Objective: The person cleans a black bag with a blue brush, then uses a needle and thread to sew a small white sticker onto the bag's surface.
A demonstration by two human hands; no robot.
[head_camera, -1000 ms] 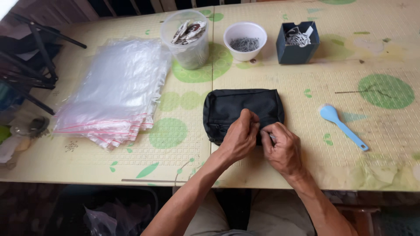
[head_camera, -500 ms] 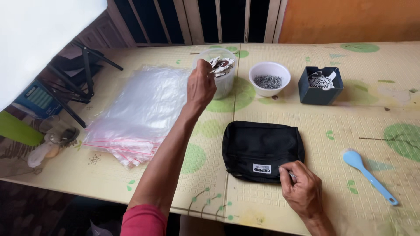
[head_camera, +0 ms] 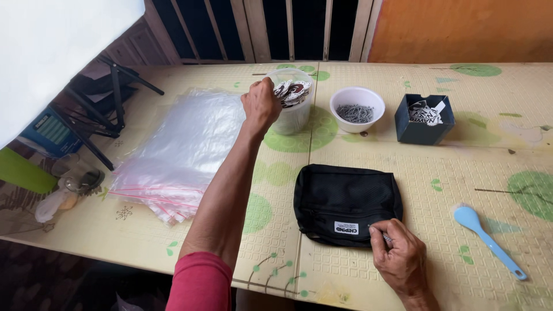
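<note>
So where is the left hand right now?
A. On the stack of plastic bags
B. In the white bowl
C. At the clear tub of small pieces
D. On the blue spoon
C: the left hand is at the rim of the clear tub, while the right hand rests at the black pouch; the blue spoon, plastic bags and white bowl go untouched.

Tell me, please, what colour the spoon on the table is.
Light blue spoon, head view.
</note>
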